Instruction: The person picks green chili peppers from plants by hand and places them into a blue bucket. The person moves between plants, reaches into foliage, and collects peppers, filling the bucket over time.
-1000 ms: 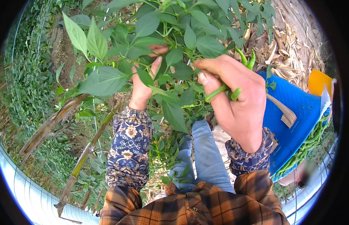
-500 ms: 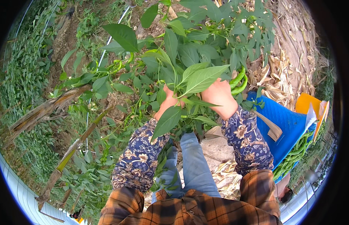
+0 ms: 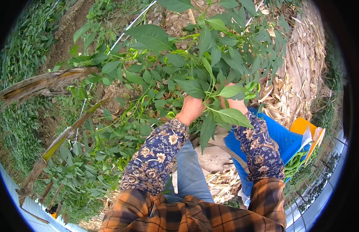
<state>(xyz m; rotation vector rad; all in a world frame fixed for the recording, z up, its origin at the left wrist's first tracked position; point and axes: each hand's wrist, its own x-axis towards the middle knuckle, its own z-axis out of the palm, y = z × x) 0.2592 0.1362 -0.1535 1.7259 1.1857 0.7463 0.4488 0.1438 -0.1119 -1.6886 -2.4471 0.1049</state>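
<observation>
In front of me stands a leafy chili pepper plant (image 3: pixel 195 58) with green peppers among its leaves. My left hand (image 3: pixel 191 109) is closed deep in the foliage, its fingertips hidden; what it grips cannot be made out. A curled green pepper (image 3: pixel 171 115) shows beside its wrist. To its right, my right hand (image 3: pixel 235 104) is partly covered by leaves. Several green chili peppers (image 3: pixel 250 91) stick out past its far side and appear to be held in it. Patterned blue sleeves cover both forearms.
Right of my legs stands a blue container (image 3: pixel 278 129) with green peppers (image 3: pixel 296 164) inside, an orange panel (image 3: pixel 301 126) at its edge. Dry husks (image 3: pixel 295 73) cover the ground. Wooden stakes (image 3: pixel 52 83) and a white string (image 3: pixel 129 27) lie to the left.
My two hands have come closer together, the left one shifting right and showing more beyond the leaves. The view has shifted, and the blue container now appears nearer my right forearm.
</observation>
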